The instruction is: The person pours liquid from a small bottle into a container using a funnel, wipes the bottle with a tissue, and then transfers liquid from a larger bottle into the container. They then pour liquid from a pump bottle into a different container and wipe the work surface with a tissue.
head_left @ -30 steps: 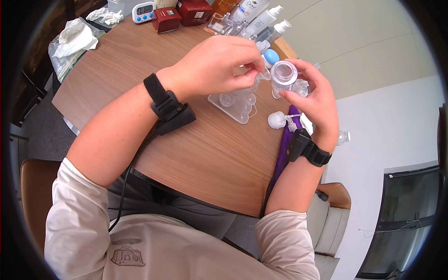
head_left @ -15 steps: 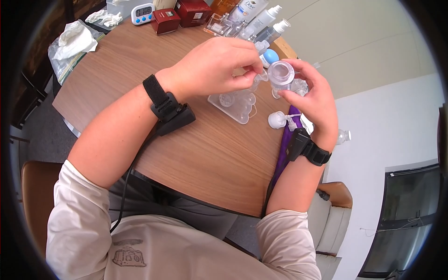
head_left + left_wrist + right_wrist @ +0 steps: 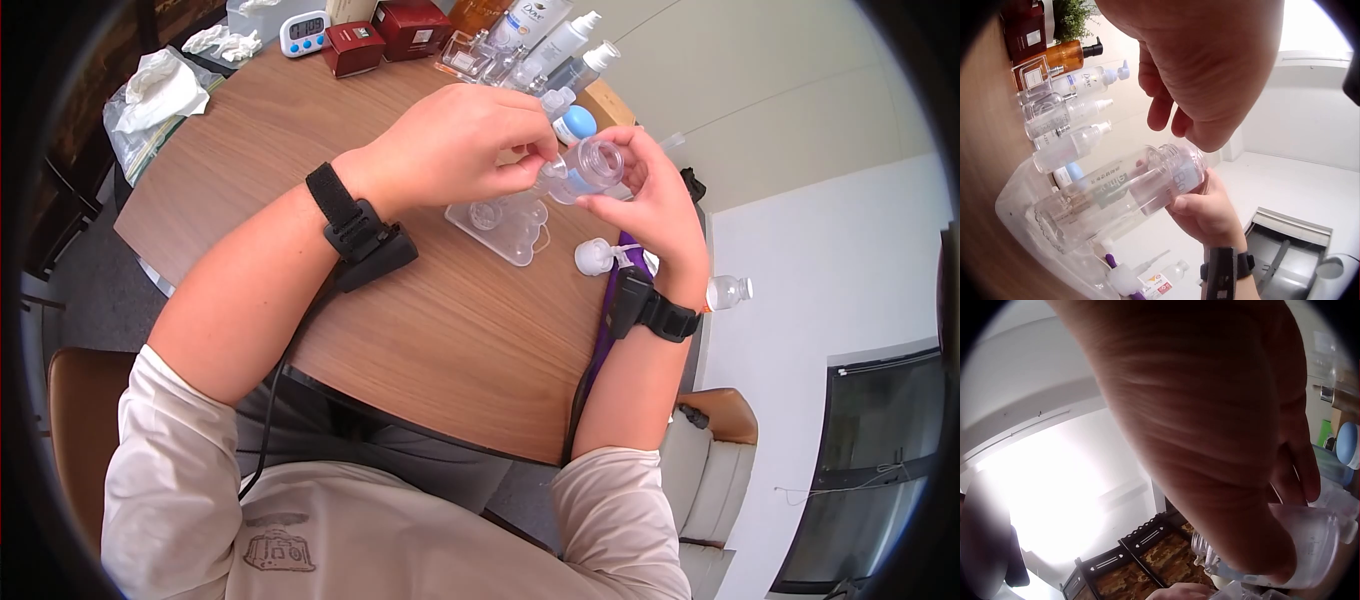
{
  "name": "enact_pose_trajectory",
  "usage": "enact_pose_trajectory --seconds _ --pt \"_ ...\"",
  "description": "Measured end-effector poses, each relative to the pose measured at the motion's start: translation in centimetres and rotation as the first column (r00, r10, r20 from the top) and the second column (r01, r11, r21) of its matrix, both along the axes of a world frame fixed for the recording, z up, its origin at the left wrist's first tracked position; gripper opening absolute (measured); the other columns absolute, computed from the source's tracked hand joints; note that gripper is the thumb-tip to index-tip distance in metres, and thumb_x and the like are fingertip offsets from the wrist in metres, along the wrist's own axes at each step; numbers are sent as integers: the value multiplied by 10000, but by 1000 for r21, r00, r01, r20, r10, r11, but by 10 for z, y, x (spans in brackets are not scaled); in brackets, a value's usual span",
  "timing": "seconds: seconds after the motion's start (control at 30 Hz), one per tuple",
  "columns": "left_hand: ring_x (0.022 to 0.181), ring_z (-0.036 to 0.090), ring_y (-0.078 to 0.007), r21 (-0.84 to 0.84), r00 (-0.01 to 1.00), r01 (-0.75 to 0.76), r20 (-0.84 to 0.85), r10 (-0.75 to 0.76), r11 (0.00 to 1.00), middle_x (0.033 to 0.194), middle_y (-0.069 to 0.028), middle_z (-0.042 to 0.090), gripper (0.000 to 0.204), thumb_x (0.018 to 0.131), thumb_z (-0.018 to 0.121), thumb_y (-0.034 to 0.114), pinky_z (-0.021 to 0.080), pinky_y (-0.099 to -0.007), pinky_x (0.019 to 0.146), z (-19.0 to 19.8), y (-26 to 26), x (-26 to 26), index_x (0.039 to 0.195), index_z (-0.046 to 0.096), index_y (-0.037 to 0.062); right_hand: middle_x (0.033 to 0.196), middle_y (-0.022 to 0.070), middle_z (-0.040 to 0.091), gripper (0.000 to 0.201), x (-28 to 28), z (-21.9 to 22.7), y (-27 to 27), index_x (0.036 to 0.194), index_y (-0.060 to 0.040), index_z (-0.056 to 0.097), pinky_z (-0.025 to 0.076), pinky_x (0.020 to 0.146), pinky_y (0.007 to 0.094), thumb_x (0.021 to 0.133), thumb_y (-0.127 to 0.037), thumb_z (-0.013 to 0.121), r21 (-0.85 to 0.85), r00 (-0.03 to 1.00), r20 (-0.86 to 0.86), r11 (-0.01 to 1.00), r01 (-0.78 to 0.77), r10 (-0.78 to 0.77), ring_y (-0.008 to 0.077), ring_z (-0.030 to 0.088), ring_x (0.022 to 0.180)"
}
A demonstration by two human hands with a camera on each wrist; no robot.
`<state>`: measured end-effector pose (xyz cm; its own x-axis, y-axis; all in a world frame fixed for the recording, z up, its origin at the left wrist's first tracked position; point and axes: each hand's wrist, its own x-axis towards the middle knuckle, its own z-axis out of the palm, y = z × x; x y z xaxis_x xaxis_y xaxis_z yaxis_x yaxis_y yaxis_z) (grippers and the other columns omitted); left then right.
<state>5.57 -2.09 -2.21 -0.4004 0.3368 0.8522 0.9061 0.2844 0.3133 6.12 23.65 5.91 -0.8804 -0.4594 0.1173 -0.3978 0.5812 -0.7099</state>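
In the head view my right hand (image 3: 650, 200) grips a small clear bottle (image 3: 578, 178), tilted, its round end facing up and right. My left hand (image 3: 470, 140) has thumb and fingertips pinched at a clear piece (image 3: 553, 167) touching or close beside that bottle; its shape is mostly hidden. The left wrist view shows a tall clear bottle (image 3: 1100, 197) with printed text, its neck beneath my left fingertips and beside the small labelled bottle (image 3: 1188, 178) in my right hand. In the right wrist view my right thumb presses the translucent bottle (image 3: 1316, 547).
A clear tray (image 3: 515, 235) and a white pump top (image 3: 594, 257) lie nearer me. Pump bottles (image 3: 560, 50), red boxes (image 3: 353, 50), a timer (image 3: 304, 34) and a blue-capped container (image 3: 575, 124) stand at the back. Purple cloth (image 3: 606, 345) runs along the right edge.
My right hand has shifted slightly left and turned the small bottle, so its body now slants left toward my left fingertips. My left hand has barely moved.
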Motion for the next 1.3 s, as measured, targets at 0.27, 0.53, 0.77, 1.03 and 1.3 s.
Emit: enact_pose_trajectory --seconds 0.27,0.53,0.77,1.03,1.3 --pt "844 734 -267 0 1000 -8 30 8 1000 915 -79 724 117 840 738 24 606 -362 724 1 -2 2 951 712 52 1137 54 704 603 -7 -9 3 1260 -30 582 576 920 326 737 34 875 -81 983 172 996 -48 62 145 684 1060" --pt "832 733 -262 13 998 23 60 -24 1000 887 -79 719 117 815 745 24 603 -357 721 1 -3 4 925 709 48 1113 25 695 577 -13 -14 5 1237 -29 611 551 913 302 735 22 892 -14 968 244 999 -51 53 118 664 1023" --pt "819 728 -267 28 999 22 38 -23 999 870 -79 715 101 809 729 20 596 -358 713 3 -5 5 902 698 46 1069 -1 667 609 -13 -19 1 1256 -38 618 527 865 277 723 0 910 19 979 197 998 -61 56 97 637 965" --pt "776 702 -275 78 999 42 19 -43 996 831 -87 684 111 775 721 8 577 -361 689 4 -6 4 868 666 37 1113 11 683 619 -15 -22 -3 1268 -36 614 541 907 292 726 -12 913 14 980 185 997 -81 77 114 657 1020" --pt "747 682 -284 93 999 37 3 -37 995 810 -90 667 116 758 710 -2 561 -359 672 4 -7 2 851 651 34 1122 16 683 627 -14 -22 -7 1270 -35 615 539 929 305 722 -31 921 18 978 191 996 -89 84 124 653 1033"
